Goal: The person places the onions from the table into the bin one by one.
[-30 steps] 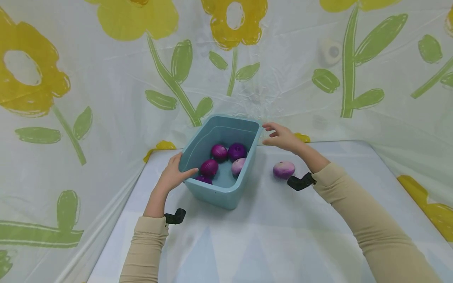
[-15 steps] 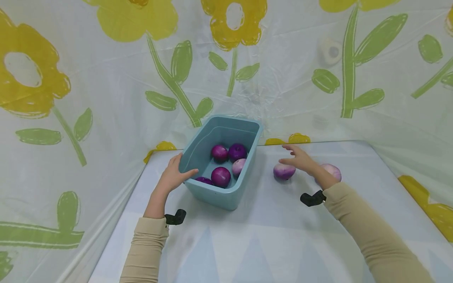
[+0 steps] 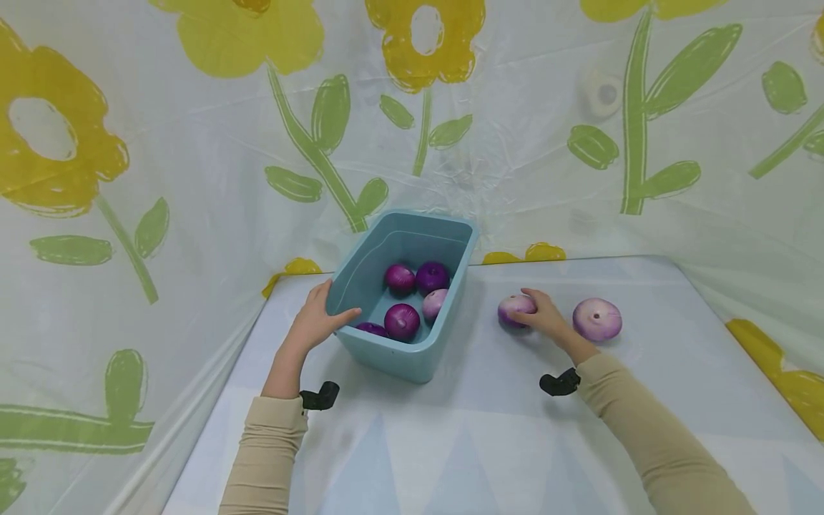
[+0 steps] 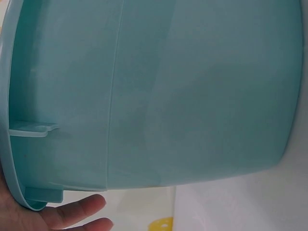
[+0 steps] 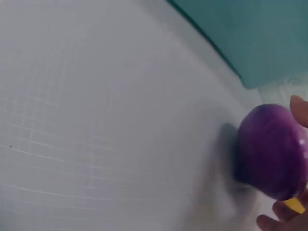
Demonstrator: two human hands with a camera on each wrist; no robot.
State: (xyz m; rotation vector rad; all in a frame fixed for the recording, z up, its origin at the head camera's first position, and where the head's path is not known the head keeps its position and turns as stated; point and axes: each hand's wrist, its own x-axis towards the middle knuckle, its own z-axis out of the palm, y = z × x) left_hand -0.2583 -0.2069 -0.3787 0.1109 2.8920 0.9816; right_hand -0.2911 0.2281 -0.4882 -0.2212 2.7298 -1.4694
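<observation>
The left hand (image 3: pixel 315 320) holds the near left corner of a blue-green bin (image 3: pixel 393 359), its thumb over the rim. In the left wrist view, fingers of the left hand (image 4: pixel 72 216) extend past the outer wall of the bin (image 4: pixel 192 96). Several purple onions (image 3: pixel 402 322) lie inside. To the right of the bin, the right hand (image 3: pixel 547 319) has thumb and fingers around a purple-white onion (image 3: pixel 511 307) on the table. From the right wrist, that onion (image 5: pixel 269 151) shows between the thumb and fingers of the right hand (image 5: pixel 291 216).
Another pale purple onion (image 3: pixel 597 320) rests on the table (image 3: pixel 489 443), right of the right hand. Behind the bin, a white curtain with printed yellow flowers (image 3: pixel 528 143) hangs at the table's back edge.
The right hand has come from beside the bin's far right rim to the onion and closed around it. A second onion now shows at right. One onion inside the bin has shifted; the left hand stays.
</observation>
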